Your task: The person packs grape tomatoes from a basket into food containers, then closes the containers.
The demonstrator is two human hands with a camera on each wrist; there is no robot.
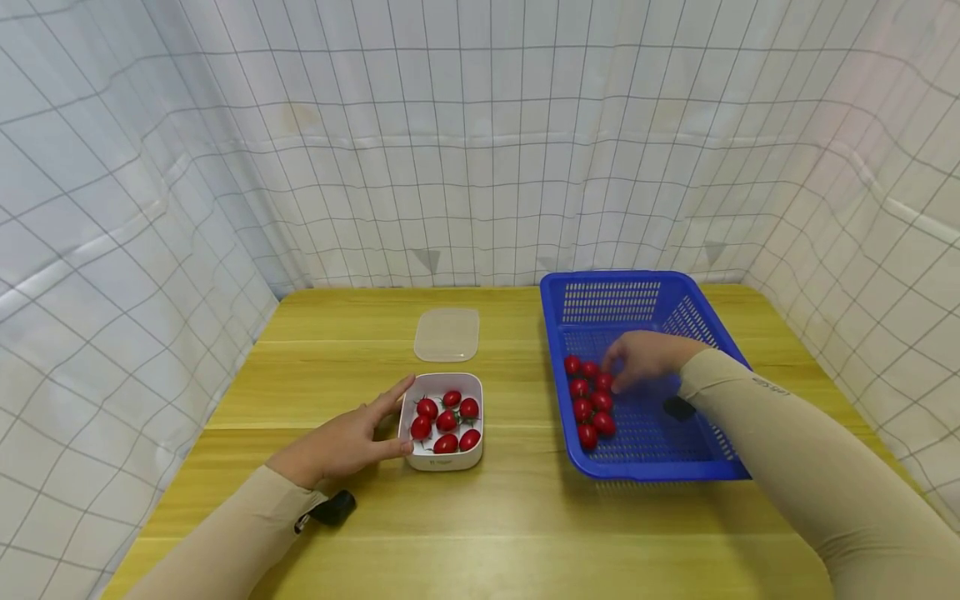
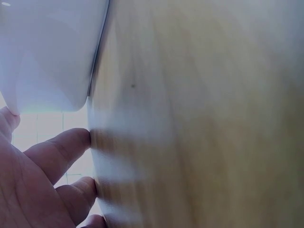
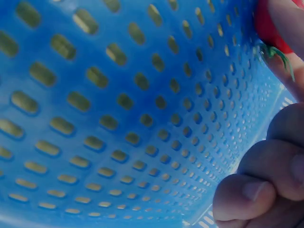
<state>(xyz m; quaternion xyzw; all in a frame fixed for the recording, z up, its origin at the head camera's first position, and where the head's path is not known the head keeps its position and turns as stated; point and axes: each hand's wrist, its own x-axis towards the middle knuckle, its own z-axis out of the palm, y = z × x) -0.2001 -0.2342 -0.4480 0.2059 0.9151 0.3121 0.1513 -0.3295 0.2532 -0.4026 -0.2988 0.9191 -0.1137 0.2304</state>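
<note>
My right hand (image 1: 643,357) reaches into the blue plastic basket (image 1: 557,358). In the right wrist view its thumb and index finger pinch a red cherry tomato (image 3: 270,28) with a green stem, while the other fingers curl in. Several more cherry tomatoes (image 1: 582,409) lie along the basket's left side. My left hand (image 1: 348,442) rests at the left side of a white square container (image 1: 444,463), thumb and index finger spread against its corners. Inside that container sit several cherry tomatoes (image 1: 446,421). In the left wrist view, the other fingers (image 2: 61,154) reach down to the tabletop.
A translucent square lid (image 1: 447,335) lies flat behind the white container. Everything stands on a yellow wood-grain table (image 1: 480,533). White curtains with a grid pattern (image 1: 487,167) hang behind and along both sides. A dark wrist camera (image 1: 335,508) hangs beneath the left sleeve.
</note>
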